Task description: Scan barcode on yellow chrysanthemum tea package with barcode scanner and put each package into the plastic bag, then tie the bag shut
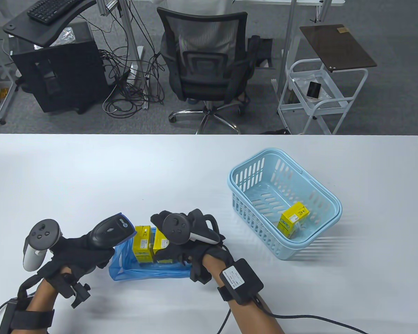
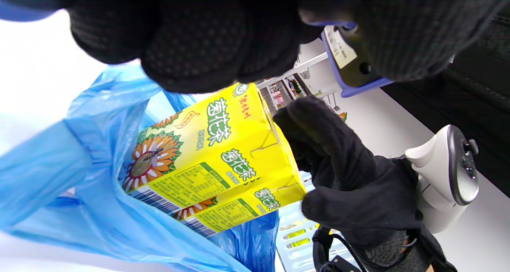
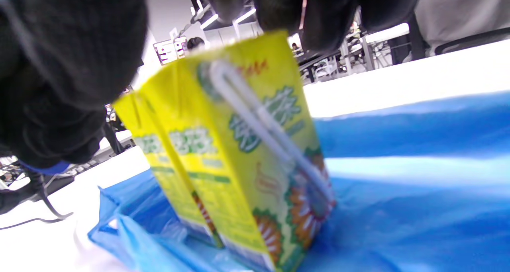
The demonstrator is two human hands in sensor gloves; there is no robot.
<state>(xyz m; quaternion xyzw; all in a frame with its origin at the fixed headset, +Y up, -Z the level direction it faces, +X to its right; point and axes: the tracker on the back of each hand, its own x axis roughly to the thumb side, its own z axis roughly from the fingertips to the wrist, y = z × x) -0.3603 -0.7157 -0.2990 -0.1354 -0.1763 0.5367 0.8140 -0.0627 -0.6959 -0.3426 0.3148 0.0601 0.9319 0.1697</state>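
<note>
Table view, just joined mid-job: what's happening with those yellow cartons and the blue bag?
The left hand grips the barcode scanner beside the open blue plastic bag. The right hand holds a yellow chrysanthemum tea package standing in the bag, next to another package already there. One more package still lies in the light blue basket, so it remains to be scanned and bagged. The bag is not yet tied.
</note>
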